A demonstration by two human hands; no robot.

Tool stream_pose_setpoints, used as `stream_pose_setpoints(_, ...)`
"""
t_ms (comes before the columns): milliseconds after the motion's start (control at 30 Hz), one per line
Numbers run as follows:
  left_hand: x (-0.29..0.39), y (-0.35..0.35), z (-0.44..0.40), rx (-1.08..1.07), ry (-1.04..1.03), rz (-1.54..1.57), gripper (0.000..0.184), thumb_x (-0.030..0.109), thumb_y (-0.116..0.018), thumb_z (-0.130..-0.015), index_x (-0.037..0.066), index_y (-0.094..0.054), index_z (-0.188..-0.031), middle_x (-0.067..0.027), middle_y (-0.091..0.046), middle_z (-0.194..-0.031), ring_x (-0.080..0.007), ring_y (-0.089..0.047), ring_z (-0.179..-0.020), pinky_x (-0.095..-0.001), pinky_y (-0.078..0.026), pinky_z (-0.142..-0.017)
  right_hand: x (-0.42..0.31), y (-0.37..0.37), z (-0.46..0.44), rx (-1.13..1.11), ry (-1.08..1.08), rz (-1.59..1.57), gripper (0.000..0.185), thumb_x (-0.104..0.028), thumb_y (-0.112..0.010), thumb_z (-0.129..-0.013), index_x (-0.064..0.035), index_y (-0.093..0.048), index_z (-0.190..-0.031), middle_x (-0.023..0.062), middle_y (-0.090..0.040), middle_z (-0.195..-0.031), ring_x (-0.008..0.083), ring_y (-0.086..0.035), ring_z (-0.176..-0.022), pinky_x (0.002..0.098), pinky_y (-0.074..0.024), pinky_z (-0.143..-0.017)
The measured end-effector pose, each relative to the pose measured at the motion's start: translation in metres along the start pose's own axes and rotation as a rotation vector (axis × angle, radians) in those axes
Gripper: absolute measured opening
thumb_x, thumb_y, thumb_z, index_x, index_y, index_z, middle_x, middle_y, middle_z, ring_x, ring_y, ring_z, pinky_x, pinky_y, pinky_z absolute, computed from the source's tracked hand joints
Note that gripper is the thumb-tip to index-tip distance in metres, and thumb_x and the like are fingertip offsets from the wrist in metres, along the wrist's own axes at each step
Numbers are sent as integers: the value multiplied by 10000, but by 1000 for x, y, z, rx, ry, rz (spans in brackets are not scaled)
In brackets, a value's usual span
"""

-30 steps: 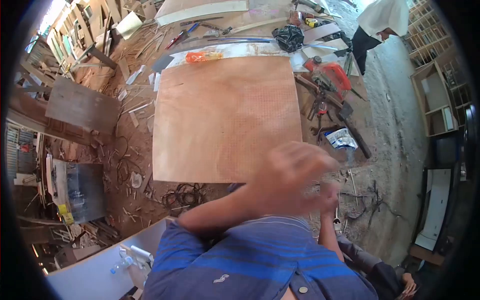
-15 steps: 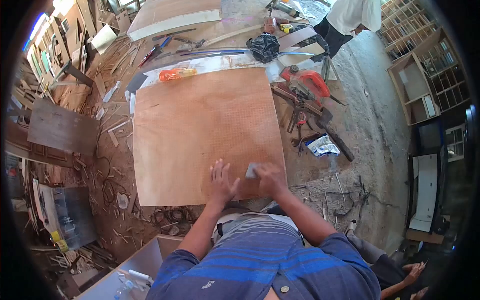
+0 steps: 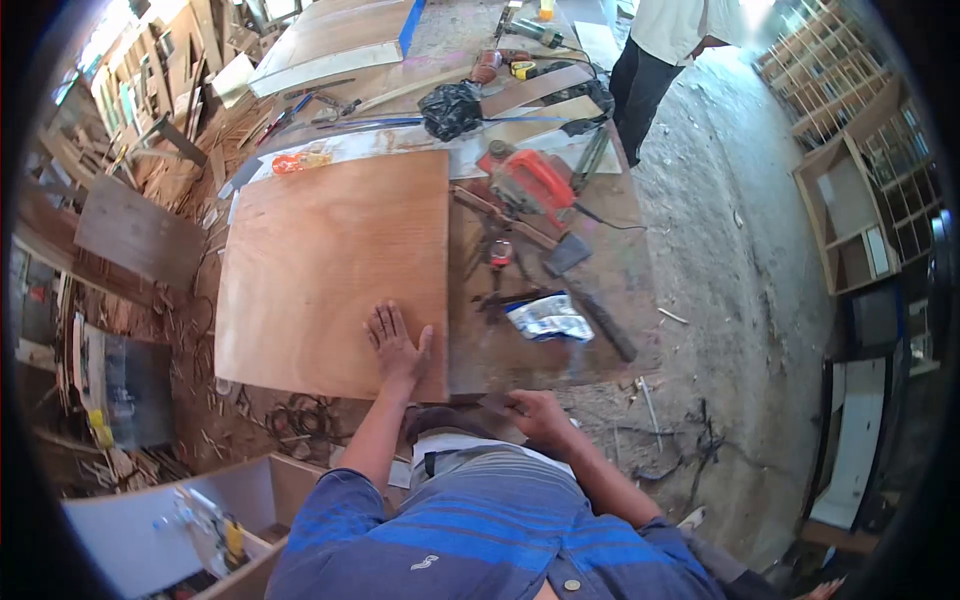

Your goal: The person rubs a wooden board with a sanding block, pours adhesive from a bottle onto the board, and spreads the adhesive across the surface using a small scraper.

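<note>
My left hand (image 3: pixel 397 345) lies flat with its fingers spread on a brown plywood panel (image 3: pixel 320 270), near the panel's right front corner. Off the front edge of the bench, close to my body, my right hand (image 3: pixel 542 417) is closed on a small grey sanding pad (image 3: pixel 497 404), partly hidden by the fingers. The pad is apart from the panel. An orange-handled tool (image 3: pixel 300 162) lies by the panel's far edge.
Right of the panel lie a red power tool (image 3: pixel 535 185), a silver-blue packet (image 3: pixel 550 318) and several hand tools. A black plastic bag (image 3: pixel 451 110) sits farther back. A person (image 3: pixel 655 75) stands beyond the bench; an open cabinet box (image 3: pixel 130 535) is at lower left.
My right hand has moved off the panel toward my body with the sanding pad. My left hand stays flat on the panel. The view has shifted, so the bench appears farther left.
</note>
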State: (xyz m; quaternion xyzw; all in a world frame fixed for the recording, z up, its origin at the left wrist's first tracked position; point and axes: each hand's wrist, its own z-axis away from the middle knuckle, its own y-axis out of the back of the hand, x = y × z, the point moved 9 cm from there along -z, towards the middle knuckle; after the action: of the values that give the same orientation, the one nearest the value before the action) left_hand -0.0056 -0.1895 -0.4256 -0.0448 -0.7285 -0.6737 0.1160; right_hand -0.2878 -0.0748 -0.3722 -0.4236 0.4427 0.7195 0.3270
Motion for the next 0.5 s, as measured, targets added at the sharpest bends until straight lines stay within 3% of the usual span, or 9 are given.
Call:
stream_pose_setpoints(67, 37, -6, 22, -9, 4, -47, 996, 629, -503, -961, -35, -162, -1622, -263, -128, -1696, -401, -47, -1589, -572, 8, -1269, 30, 58, 34, 84, -79, -89, 254, -145, -728, -870, -37, -725, -1100, 170, -749, -975, 248, -737, -921, 376, -561, -813)
stream_pose_setpoints(100, 56, -10, 34, -13, -12, -92, 997, 632, -498, -961, -33, -160, -1622, -263, -126, -1696, -402, -58, -1588, -562, 0, -1272, 55, 79, 48, 98, -80, -151, 270, -136, -760, -865, -32, -705, -1108, 131, -756, -989, 173, -708, -901, 353, -558, -807)
stream_pose_setpoints(233, 109, -15, 75, -71, -8, 18, 1012, 623, -525, -956, -12, -124, -1633, -246, -130, -1701, -375, -51, -1595, -526, -3, -1281, 97, 166, 86, 123, -163, -348, 281, -70, -764, -843, -15, -671, -1102, 57, -740, -1026, 130, -682, -936, 320, -548, -832)
stream_pose_setpoints(333, 102, -28, 98, 31, 239, 83, 1028, 611, -560, -941, -21, -129, -1628, -252, -144, -1696, -378, -72, -1591, -516, -38, -1284, 122, 225, 75, 132, -32, -383, 284, 7, -763, -839, 0, -647, -1098, 68, -717, -986, 132, -685, -896, 315, -575, -837)
stream_pose_setpoints(433, 119, -18, 93, 190, 270, -107, 1040, 593, -602, -919, -31, -153, -1620, -259, -170, -1686, -380, -115, -1584, -523, -73, -1282, 125, 270, 50, 76, -82, -605, 254, 4, -727, -846, 17, -648, -1087, 90, -719, -999, 172, -698, -905, 347, -586, -834)
stream_pose_setpoints(500, 124, -16, 91, 165, 305, -100, 1043, 581, -618, -910, -34, -158, -1616, -262, -183, -1680, -382, -140, -1579, -525, -87, -1281, 130, 296, 33, 50, -130, -710, 235, -18, -721, -853, 19, -653, -1074, 97, -720, -999, 188, -700, -902, 365, -587, -829)
